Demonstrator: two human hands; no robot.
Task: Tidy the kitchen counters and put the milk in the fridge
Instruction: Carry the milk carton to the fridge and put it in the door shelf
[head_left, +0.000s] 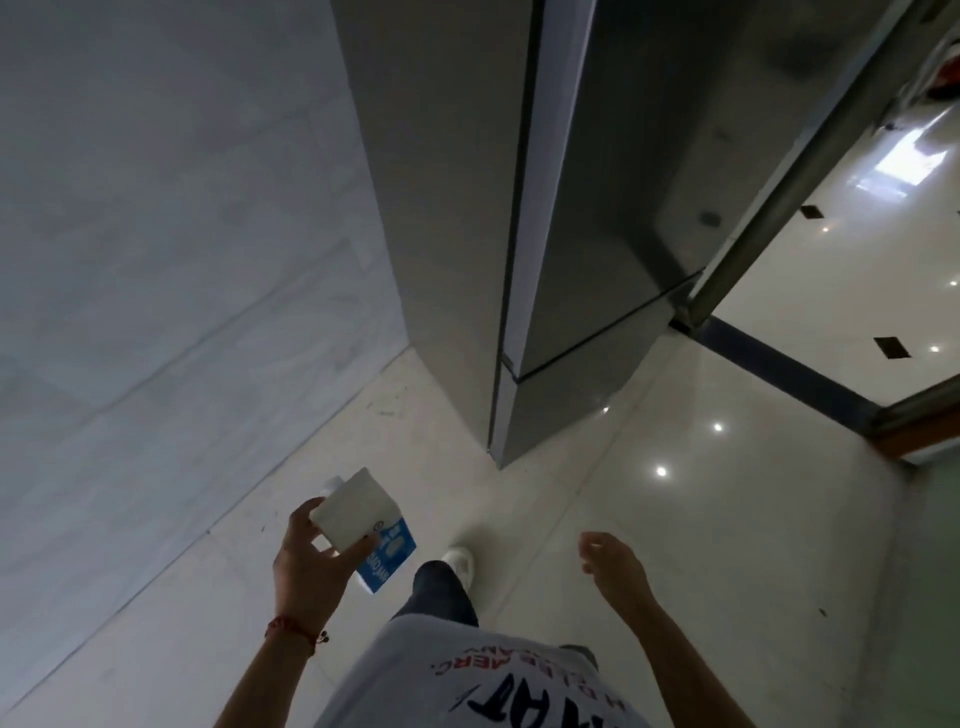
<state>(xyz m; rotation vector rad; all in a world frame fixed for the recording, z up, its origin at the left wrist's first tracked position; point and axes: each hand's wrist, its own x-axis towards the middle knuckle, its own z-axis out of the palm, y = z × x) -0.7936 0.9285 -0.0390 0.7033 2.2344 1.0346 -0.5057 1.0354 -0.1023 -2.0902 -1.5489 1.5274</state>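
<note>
A white and blue milk carton (370, 525) is gripped from above by my left hand (311, 566), low in front of my body and over the floor. My right hand (613, 566) hangs free on the right, fingers loosely curled with nothing in them. The tall grey fridge (587, 218) stands ahead with its doors closed, its bottom corner about a step away from me. A seam separates its upper and lower doors.
A pale tiled wall (156, 234) runs along the left. The glossy white floor (701, 519) reflects ceiling lights. On the right, a metal-framed doorway with a dark threshold strip (779, 364) opens into another room. My foot in a white shoe (460, 561) is forward.
</note>
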